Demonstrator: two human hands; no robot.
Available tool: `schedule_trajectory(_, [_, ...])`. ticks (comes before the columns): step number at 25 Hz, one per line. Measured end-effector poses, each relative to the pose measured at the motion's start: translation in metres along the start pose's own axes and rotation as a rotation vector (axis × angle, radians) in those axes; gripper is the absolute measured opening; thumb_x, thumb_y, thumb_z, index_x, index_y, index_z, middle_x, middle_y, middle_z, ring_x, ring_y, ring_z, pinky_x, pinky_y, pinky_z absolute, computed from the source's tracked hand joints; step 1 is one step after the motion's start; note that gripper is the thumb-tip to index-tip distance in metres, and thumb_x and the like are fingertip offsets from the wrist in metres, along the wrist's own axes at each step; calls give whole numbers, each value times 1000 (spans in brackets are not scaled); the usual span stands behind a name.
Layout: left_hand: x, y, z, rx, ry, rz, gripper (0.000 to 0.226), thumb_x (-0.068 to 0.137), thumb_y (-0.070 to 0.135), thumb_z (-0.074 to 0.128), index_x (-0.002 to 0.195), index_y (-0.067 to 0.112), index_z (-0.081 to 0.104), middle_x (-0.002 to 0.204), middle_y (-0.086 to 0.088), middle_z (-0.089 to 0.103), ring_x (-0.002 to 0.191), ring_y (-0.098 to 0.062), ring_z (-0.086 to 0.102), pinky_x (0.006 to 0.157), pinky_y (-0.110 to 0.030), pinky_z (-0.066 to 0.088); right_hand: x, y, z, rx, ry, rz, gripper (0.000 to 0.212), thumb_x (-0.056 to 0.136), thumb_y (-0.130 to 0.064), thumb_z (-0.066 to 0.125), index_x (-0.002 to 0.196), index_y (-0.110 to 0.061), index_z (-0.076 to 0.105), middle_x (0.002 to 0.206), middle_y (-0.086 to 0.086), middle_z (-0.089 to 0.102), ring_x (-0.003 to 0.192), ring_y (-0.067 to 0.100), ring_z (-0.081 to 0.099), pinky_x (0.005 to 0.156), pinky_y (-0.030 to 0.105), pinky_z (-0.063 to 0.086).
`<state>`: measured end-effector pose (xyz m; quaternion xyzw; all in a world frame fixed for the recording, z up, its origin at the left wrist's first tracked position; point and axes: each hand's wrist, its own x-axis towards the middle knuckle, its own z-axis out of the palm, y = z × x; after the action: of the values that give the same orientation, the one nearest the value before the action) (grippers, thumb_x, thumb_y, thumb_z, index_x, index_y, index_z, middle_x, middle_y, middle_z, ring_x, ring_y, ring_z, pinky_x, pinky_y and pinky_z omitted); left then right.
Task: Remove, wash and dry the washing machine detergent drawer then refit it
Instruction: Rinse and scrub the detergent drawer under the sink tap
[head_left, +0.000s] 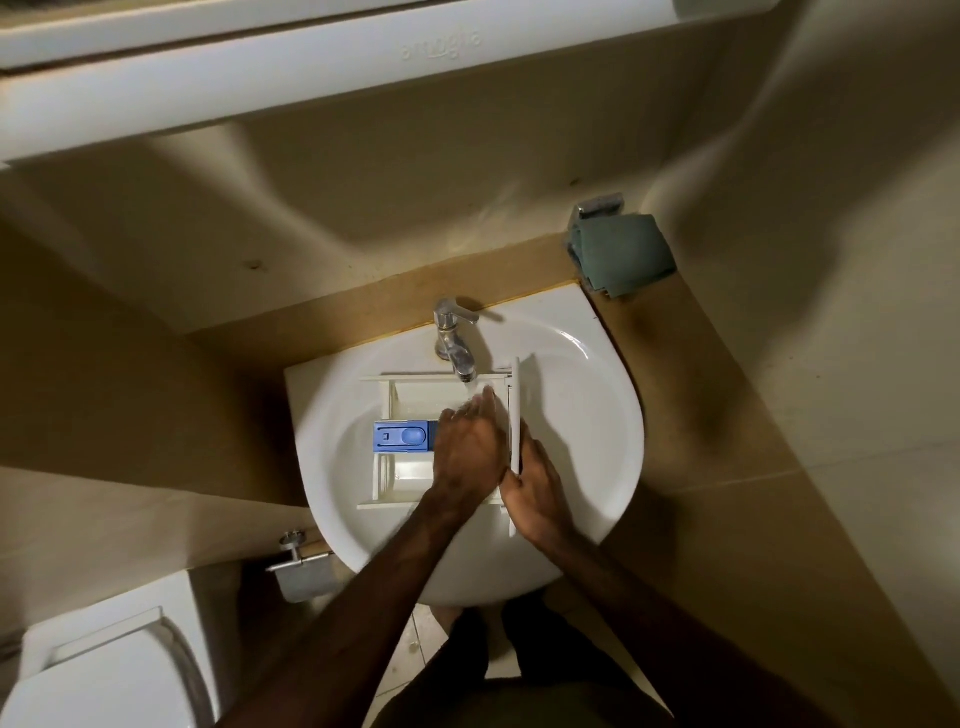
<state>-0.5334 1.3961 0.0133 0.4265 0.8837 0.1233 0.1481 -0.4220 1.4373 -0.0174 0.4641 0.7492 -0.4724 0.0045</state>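
Hands work in the sink (582, 415): the left hand (470, 449) lies flat, fingers spread, inside the drawer (400, 470) under the tap (456, 348), while the right hand (535, 488) grips the drawer's front panel.

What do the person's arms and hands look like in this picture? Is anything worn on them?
Both forearms are bare as far as the picture shows: no sleeves are in view. The left hand and the right hand wear no gloves. I see no watch, bracelet or ring on either one, though the light is dim and some fingers are partly hidden. The fingers are bare too.
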Motion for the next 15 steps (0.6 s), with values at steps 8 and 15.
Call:
schedule_trajectory(8, [1,-3,-6,-25,-57,64,35,95,15,62,129,5,59,109,-14,74,98,-34,69,93,-41,50,6,2,-3,22,40,44,66,102,-22,57,163,-20,32,155,7,51,143,28,48,120,41,37])
schedule_trajectory(15, [7,-2,-2,190,-189,51,63,107,23,48,161,2,23,160,-19,43,146,-34,44,120,-40,33,5,4,-1,70,29,53,68,94,-37,51,159,-22,38,147,8,57,135,29,54,115,48,44])
